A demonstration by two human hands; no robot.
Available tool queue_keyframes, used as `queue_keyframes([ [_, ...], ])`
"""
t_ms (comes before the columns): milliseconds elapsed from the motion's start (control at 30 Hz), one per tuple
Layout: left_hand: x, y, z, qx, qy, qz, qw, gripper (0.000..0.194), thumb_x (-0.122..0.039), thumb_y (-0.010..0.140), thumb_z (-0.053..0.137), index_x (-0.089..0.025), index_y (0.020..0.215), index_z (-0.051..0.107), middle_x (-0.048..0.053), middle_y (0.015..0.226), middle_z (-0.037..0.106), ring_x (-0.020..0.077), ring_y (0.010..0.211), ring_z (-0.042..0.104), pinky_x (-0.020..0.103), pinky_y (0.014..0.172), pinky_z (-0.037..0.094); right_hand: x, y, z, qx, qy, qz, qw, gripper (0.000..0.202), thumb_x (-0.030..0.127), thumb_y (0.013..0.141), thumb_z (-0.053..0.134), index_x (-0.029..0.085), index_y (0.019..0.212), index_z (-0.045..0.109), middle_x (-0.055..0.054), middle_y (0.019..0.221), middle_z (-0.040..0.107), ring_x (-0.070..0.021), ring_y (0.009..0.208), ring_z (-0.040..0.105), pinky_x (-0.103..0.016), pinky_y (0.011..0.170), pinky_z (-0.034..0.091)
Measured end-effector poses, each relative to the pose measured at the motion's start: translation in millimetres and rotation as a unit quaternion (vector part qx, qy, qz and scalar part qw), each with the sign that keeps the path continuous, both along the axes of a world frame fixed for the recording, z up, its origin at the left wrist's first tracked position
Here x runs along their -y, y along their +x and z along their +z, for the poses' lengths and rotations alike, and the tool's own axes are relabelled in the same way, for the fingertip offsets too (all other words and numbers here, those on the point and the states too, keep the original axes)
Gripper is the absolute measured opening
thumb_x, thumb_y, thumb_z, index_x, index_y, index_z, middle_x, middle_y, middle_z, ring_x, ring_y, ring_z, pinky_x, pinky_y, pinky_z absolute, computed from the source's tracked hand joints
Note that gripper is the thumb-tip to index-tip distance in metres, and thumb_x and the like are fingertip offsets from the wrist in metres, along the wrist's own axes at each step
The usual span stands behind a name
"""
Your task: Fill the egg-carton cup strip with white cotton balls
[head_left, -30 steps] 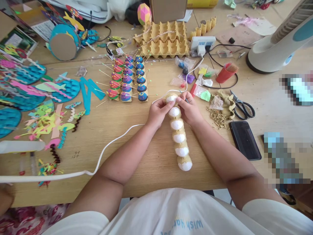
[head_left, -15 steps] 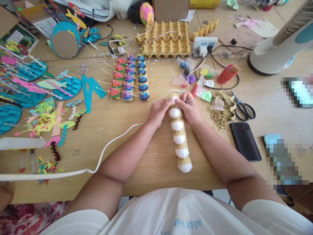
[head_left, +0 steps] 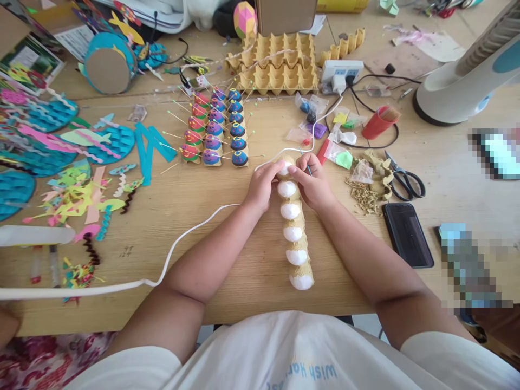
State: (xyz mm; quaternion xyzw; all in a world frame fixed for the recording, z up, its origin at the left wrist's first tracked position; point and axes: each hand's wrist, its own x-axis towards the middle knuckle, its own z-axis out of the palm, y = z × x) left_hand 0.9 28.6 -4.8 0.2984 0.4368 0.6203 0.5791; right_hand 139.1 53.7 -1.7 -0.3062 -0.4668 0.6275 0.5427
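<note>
A long strip of egg carton cups (head_left: 298, 246), tan with a white patch on each bump, points toward me above the table. My left hand (head_left: 262, 187) grips its far end from the left, thumb on the white patch. From the right, my right hand (head_left: 314, 181) presses its thumb on the same end cup. A thin blue stick (head_left: 305, 160) pokes out between the right hand's fingers. Beyond my left hand stand rows of painted egg-cup caterpillars (head_left: 214, 129) in red, purple and blue, with pins sticking out.
Scissors (head_left: 406, 179), a phone (head_left: 408, 235) and carton scraps (head_left: 377, 170) lie at right. Bags of coloured clay (head_left: 339, 156), a red cup (head_left: 379, 123) and a power strip (head_left: 342, 70) sit farther back. A white cable (head_left: 174, 244) crosses the left side, near paper cutouts (head_left: 77, 200).
The near end of the carton strip has swung slightly left and toward me. Both hands keep hold of its far end, and the blue stick in my right hand has tilted.
</note>
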Motion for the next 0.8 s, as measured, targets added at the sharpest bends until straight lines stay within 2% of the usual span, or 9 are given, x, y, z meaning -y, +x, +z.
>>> queue_keyframes([
  [133,-0.8,-0.8,-1.5,-0.002,0.008,-0.005,1.000,0.049,-0.058,0.082,0.094,-0.021,0.073,0.064,-0.002,0.073,0.060,0.0127,0.070,0.055,0.026,0.063,0.045,-0.8,0.1,-1.6,-0.002,0.000,-0.001,1.000,0.071,0.059,0.067,0.106,0.025,0.080,0.045,0.007,0.077,0.043,-0.0111,0.071,0.035,-0.028,0.069,0.033],
  [233,-0.8,-0.1,-3.1,-0.002,0.031,-0.030,0.999,0.054,-0.070,0.078,0.096,-0.023,0.079,0.070,0.001,0.081,0.069,0.0169,0.077,0.063,0.031,0.070,0.051,-0.9,0.2,-1.3,-0.020,-0.025,-0.002,0.999,0.071,0.059,0.066,0.106,0.025,0.081,0.046,0.008,0.077,0.043,-0.0114,0.070,0.037,-0.028,0.068,0.033],
  [367,-1.9,1.5,-5.6,0.042,0.032,-0.041,0.998,0.067,-0.088,0.081,0.083,-0.022,0.083,0.071,0.003,0.080,0.070,0.0189,0.078,0.067,0.033,0.072,0.054,0.8,0.2,1.7,-0.043,-0.055,-0.005,0.998,0.072,0.058,0.063,0.108,0.026,0.081,0.046,0.008,0.078,0.045,-0.0107,0.068,0.038,-0.028,0.065,0.034],
  [467,-2.7,1.1,-6.5,0.042,0.031,-0.028,0.998,0.057,-0.077,0.083,0.088,-0.022,0.082,0.073,0.002,0.080,0.071,0.0173,0.076,0.066,0.032,0.071,0.052,2.0,-0.5,3.3,-0.046,-0.076,0.008,0.996,0.071,0.059,0.064,0.107,0.026,0.081,0.046,0.008,0.075,0.046,-0.0111,0.066,0.039,-0.029,0.064,0.035],
  [567,-2.4,0.0,-7.1,0.013,0.028,-0.024,0.999,0.047,-0.067,0.082,0.095,-0.024,0.080,0.076,0.002,0.083,0.073,0.0177,0.076,0.065,0.032,0.071,0.052,0.7,-1.7,1.8,-0.042,-0.102,0.015,0.994,0.072,0.068,0.067,0.102,0.027,0.080,0.044,0.007,0.072,0.045,-0.0127,0.066,0.041,-0.030,0.063,0.038],
  [667,-1.0,0.5,-6.9,-0.005,0.021,-0.016,1.000,0.046,-0.063,0.082,0.095,-0.023,0.074,0.074,0.000,0.078,0.069,0.0169,0.075,0.063,0.032,0.073,0.052,-2.2,-2.0,-1.1,-0.035,-0.122,0.006,0.992,0.077,0.072,0.064,0.102,0.027,0.078,0.041,0.006,0.072,0.046,-0.0130,0.066,0.043,-0.030,0.062,0.040],
  [800,1.6,3.3,-5.2,-0.001,0.037,-0.014,0.999,0.045,-0.055,0.084,0.095,-0.020,0.071,0.070,-0.001,0.076,0.067,0.0133,0.073,0.059,0.028,0.073,0.049,-3.0,-0.6,-0.3,-0.027,-0.133,0.022,0.990,0.077,0.070,0.061,0.105,0.026,0.077,0.043,0.007,0.072,0.047,-0.0120,0.065,0.043,-0.029,0.060,0.039],
])
